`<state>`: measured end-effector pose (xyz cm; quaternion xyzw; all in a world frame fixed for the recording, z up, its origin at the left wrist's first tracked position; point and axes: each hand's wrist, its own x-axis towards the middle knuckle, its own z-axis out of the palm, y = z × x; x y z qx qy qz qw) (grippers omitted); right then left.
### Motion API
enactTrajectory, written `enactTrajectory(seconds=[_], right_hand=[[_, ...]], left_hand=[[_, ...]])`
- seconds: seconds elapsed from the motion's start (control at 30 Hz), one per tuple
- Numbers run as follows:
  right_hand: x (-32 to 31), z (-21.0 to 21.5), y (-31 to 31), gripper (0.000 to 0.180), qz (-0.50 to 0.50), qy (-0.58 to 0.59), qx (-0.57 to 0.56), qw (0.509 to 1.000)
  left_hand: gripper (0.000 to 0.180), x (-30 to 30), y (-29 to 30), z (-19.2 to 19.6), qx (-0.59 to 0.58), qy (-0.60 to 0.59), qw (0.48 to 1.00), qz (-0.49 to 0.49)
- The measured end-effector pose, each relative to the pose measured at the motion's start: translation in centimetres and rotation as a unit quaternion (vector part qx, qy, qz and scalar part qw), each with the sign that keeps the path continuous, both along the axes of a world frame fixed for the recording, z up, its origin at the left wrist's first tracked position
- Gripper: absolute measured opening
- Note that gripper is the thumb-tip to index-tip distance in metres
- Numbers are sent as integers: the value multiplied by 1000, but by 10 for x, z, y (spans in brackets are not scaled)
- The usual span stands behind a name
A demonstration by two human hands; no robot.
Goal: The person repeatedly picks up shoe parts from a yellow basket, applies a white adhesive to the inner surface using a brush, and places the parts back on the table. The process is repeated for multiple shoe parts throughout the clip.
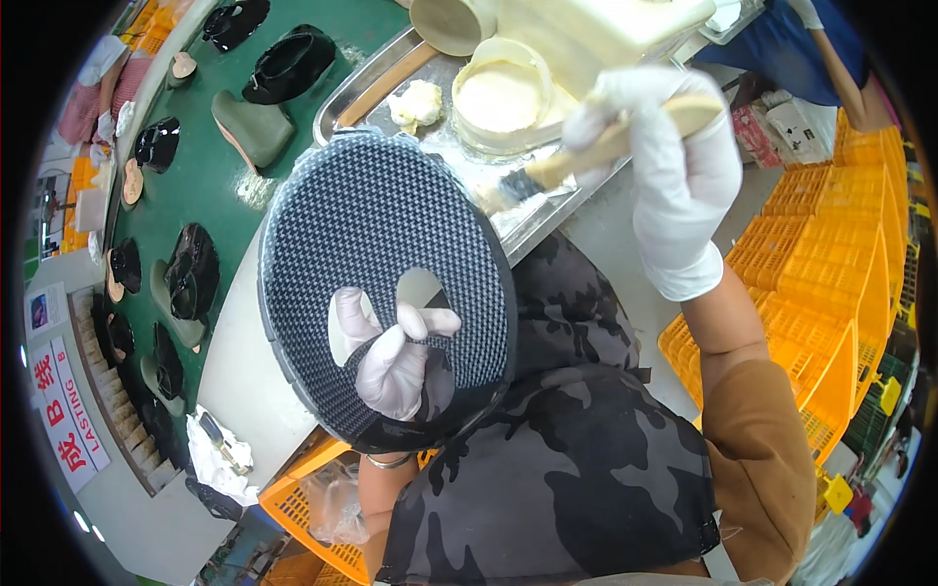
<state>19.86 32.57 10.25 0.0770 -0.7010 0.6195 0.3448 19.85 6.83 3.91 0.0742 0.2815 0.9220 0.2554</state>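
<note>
My gloved left hand holds a shoe upper with a grey-and-black houndstooth face and a shiny black edge. Its fingers come through the upper's cut-out opening, and the thumb and fingers pinch the material there. In my gloved right hand is a flat brush with a wooden handle. The brush's bristles point left, low above a metal tray, just right of the upper. A round tub of cream-coloured paste stands on the tray, with a cream lump beside it.
Left of me, a green conveyor belt carries black uppers, grey-green shoe lasts and insoles. Yellow crates stack at right; another crate sits lower left. A second brush lies on white paper. Other people stand at both upper edges.
</note>
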Motion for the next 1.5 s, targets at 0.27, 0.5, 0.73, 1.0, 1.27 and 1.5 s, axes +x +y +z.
enactTrajectory(seconds=[0.27, 0.5, 0.73, 1.0, 1.27, 1.5], right_hand=[[-32, 8, -10, 15, 66, -8, -168, 984], [-1, 3, -12, 13, 18, -91, -155, 984], [-26, -2, -18, 13, 53, -23, -125, 990], [-4, 14, -21, 13, 58, -111, -122, 984], [-11, -5, -50, 20, 68, -93, -72, 991], [-14, 4, -52, 22, 71, 6, -13, 997]], left_hand=[[49, -7, 5, 3, 2, 89, 996, 28], [54, -17, 9, -3, -37, 128, 985, 110], [57, -25, 29, 18, -144, 285, 924, 210], [51, -35, 28, 4, -218, 411, 828, 313], [40, -48, 18, -17, -178, 476, 756, 413], [24, -68, -53, -23, -330, 536, 753, 193]])
